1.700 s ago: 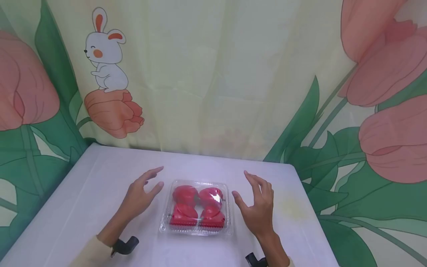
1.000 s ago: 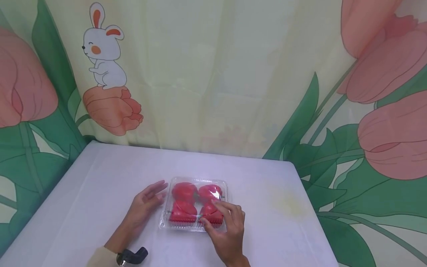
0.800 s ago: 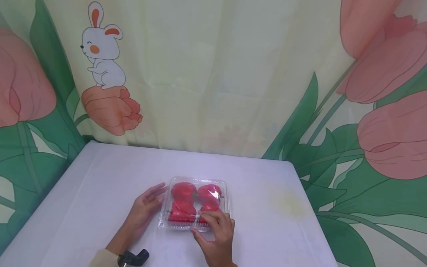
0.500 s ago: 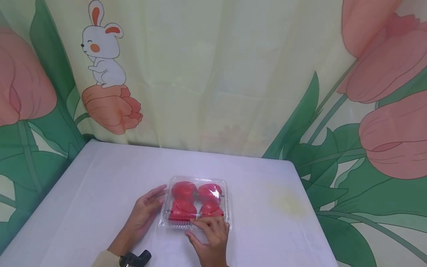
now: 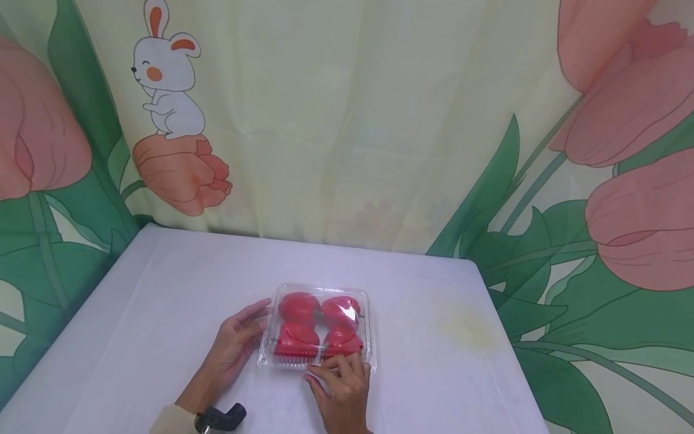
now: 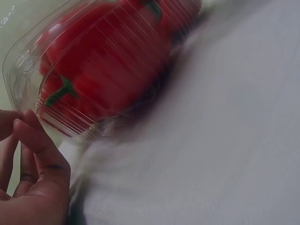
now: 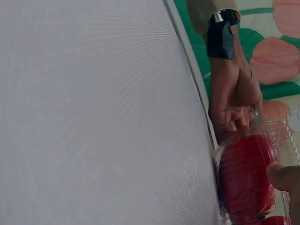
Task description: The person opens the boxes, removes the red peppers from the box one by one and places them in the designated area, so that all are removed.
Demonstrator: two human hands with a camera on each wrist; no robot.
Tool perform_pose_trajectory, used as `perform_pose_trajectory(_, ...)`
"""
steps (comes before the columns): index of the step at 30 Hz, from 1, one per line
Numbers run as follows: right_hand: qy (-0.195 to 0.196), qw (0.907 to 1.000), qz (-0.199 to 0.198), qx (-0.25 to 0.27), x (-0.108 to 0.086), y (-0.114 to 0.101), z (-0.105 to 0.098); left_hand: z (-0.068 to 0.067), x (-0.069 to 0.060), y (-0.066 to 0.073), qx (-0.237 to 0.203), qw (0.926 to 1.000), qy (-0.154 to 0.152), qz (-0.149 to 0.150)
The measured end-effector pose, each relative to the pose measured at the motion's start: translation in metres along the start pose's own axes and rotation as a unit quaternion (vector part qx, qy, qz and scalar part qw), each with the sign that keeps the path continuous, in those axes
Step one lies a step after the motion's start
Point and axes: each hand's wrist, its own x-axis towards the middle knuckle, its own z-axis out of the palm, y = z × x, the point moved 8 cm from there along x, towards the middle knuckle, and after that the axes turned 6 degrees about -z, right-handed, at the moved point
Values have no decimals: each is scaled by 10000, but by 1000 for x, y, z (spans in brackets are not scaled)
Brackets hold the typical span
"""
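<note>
A clear plastic box point(image 5: 323, 290) lies on the white table with several red peppers point(image 5: 299, 308) inside, its lid down. At its left side, my left hand point(image 5: 233, 345) touches the edge, fingers bent; in the left wrist view the thumb and fingertips point(image 6: 29, 119) meet at the box rim. My right hand point(image 5: 344, 386) is at the front edge, right of the middle, fingers bent over the rim and thumb in front of it. Whether the right thumb touches the box is not clear. Through the ribbed side, a green stem point(image 6: 61, 92) shows on one pepper.
The white table point(image 5: 434, 337) reaches back to a curtain point(image 5: 325, 120) printed with tulips and a rabbit. A dark strap with a black device point(image 5: 221, 418) sits on the left wrist.
Both hands were apart from the box at first. The left came in to its left side; the right moved left over the lid, then down to the front edge. The box stayed in place.
</note>
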Motion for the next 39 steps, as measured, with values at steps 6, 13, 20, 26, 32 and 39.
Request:
perform_pose_trajectory(6,-22,10000,13,78,1,0,0,-1,0,0,116,9999,98,-10)
perform_pose_trajectory(13,-219,9989,414,58,4,3,0,-2,-1,0,319,9993,198,58)
perform_pose_trajectory(20,-357,9983,461,9,10,0,-1,-3,1,0,475,9984,303,90)
perform_pose_trajectory(26,-405,9988,112,-239,13,-3,-3,-1,0,1,618,9974,341,171)
perform_pose_trajectory(32,-353,9971,-411,-529,16,-7,-2,0,-3,4,863,9950,412,292)
perform_pose_trajectory(39,-340,9966,-474,-590,20,-4,1,1,0,7,1161,9913,450,433)
